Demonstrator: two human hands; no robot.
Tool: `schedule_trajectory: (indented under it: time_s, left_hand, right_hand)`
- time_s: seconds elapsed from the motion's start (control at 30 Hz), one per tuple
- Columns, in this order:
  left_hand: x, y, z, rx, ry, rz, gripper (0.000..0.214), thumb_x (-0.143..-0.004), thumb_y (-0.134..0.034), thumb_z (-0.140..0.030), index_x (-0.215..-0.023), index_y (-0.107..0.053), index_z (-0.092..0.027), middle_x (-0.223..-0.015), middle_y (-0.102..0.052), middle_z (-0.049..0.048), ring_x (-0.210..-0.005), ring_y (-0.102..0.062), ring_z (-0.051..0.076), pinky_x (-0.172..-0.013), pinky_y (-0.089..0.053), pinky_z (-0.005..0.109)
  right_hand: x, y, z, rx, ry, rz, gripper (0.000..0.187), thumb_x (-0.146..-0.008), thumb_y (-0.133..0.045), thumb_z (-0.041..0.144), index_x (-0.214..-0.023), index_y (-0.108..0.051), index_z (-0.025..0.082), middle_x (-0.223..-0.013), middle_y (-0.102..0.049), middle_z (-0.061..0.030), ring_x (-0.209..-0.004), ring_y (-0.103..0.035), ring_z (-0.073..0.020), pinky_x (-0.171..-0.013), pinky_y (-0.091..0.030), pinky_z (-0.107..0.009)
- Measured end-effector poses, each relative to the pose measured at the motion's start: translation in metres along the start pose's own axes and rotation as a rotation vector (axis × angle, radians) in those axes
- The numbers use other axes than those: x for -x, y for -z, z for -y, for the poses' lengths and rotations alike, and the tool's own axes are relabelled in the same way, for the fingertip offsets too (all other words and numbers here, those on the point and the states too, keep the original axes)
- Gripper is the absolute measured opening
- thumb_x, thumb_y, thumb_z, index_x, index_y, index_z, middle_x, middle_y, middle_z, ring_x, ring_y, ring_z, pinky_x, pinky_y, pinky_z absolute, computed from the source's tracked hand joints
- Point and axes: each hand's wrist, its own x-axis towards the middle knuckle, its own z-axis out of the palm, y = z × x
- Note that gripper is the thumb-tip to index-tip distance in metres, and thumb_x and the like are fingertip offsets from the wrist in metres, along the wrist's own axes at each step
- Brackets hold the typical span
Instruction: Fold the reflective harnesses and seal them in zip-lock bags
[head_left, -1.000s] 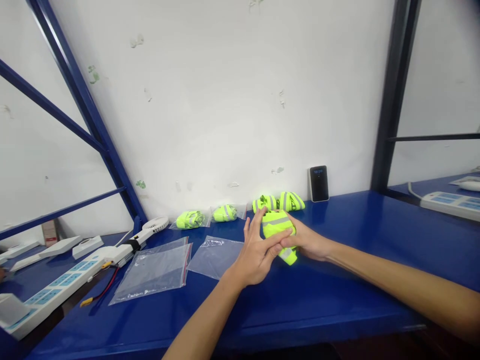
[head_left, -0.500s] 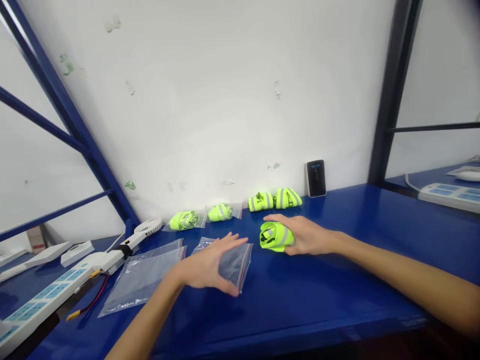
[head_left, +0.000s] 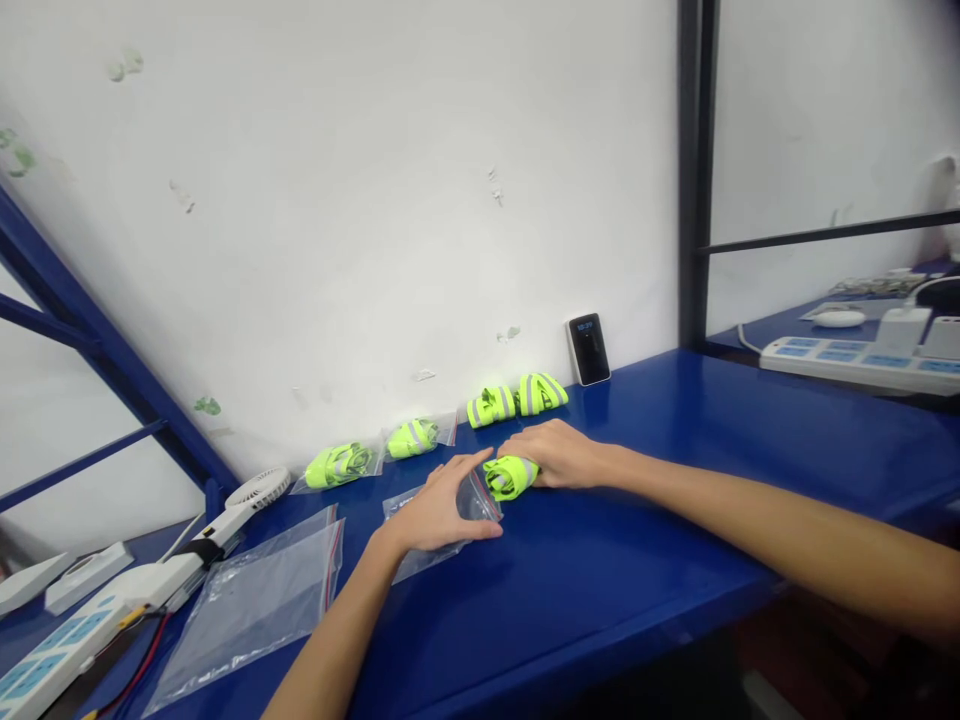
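My right hand (head_left: 555,452) grips a rolled neon-yellow reflective vest (head_left: 510,478) with grey stripes, from its right side, low over the blue table. Just left of that roll is my left hand (head_left: 442,508), thumb and fingers spread in a wide C with nothing gripped between them. Beneath the left hand lies a clear zip bag (head_left: 426,562), partly covered by it; its red-edged opening points toward the roll. Whether the left fingertips touch the bag or the roll, I cannot tell.
Along the wall sit two bagged rolls (head_left: 339,463) (head_left: 412,437) and two unbagged rolls (head_left: 491,406) (head_left: 542,394). A black-fronted device (head_left: 589,350) leans there. At left lie flat zip bags (head_left: 255,595), a small fan (head_left: 259,488) and a power strip (head_left: 56,655).
My right hand has brought the roll leftward, close to my left hand and the bag's opening. The left hand stays spread over the bag. The view has turned to the right.
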Motion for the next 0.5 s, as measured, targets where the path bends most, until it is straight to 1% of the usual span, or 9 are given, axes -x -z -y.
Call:
schedule_trajectory:
  time_s: [0.13, 0.2, 0.27, 0.33, 0.4, 0.5]
  left_hand:
    - [-0.003, -0.004, -0.007, 0.041, 0.000, -0.133, 0.098, -0.070, -0.072, -0.054, -0.150, -0.022, -0.026, -0.151, -0.036, 0.0110, -0.137, -0.036, 0.032, -0.112, -0.028, 0.050]
    - [-0.004, -0.008, -0.009, 0.052, 0.020, -0.196, 0.098, -0.072, -0.071, -0.051, -0.150, -0.020, -0.026, -0.148, -0.040, 0.0115, -0.134, -0.041, 0.031, -0.110, -0.032, 0.048]
    - [-0.006, -0.011, -0.010, 0.053, 0.037, -0.237, 0.095, -0.074, -0.070, -0.049, -0.151, -0.018, -0.025, -0.143, -0.046, 0.0122, -0.129, -0.047, 0.030, -0.107, -0.037, 0.047]
    - [-0.008, -0.015, -0.011, 0.043, 0.043, -0.248, 0.091, -0.077, -0.067, -0.047, -0.151, -0.019, -0.025, -0.140, -0.049, 0.0127, -0.126, -0.050, 0.030, -0.105, -0.038, 0.046]
    - [-0.010, -0.019, -0.012, 0.021, 0.041, -0.245, 0.087, -0.079, -0.065, -0.047, -0.151, -0.020, -0.026, -0.144, -0.046, 0.0125, -0.128, -0.047, 0.031, -0.105, -0.037, 0.047]
    - [-0.014, -0.026, -0.015, -0.008, 0.052, -0.248, 0.087, -0.078, -0.063, -0.052, -0.150, -0.021, -0.028, -0.147, -0.042, 0.0114, -0.132, -0.044, 0.033, -0.105, -0.037, 0.049]
  right_hand:
    - [-0.002, -0.002, -0.005, 0.005, -0.045, -0.085, 0.029, -0.082, -0.059, 0.022, -0.111, -0.060, 0.021, -0.102, -0.070, -0.0054, -0.089, -0.063, -0.0204, -0.068, -0.037, -0.025]
    - [-0.003, -0.003, -0.003, 0.049, -0.042, -0.102, 0.031, -0.083, -0.058, 0.022, -0.114, -0.058, 0.020, -0.104, -0.069, -0.0059, -0.089, -0.063, -0.0207, -0.069, -0.038, -0.026]
    - [-0.005, -0.004, 0.000, 0.148, -0.035, -0.072, 0.034, -0.082, -0.057, 0.018, -0.116, -0.057, 0.021, -0.101, -0.068, -0.0061, -0.086, -0.061, -0.0208, -0.069, -0.038, -0.028]
    - [-0.006, -0.007, 0.004, 0.265, -0.028, -0.017, 0.036, -0.080, -0.056, 0.013, -0.116, -0.057, 0.021, -0.098, -0.067, -0.0066, -0.083, -0.060, -0.0211, -0.067, -0.037, -0.029]
    - [-0.008, -0.010, 0.008, 0.343, -0.021, 0.032, 0.039, -0.079, -0.054, 0.009, -0.116, -0.055, 0.020, -0.097, -0.066, -0.0076, -0.083, -0.058, -0.0216, -0.065, -0.037, -0.029]
    - [-0.009, -0.015, 0.016, 0.385, -0.033, 0.071, 0.039, -0.081, -0.051, 0.009, -0.119, -0.051, 0.017, -0.097, -0.065, -0.0097, -0.082, -0.056, -0.0221, -0.065, -0.039, -0.030]
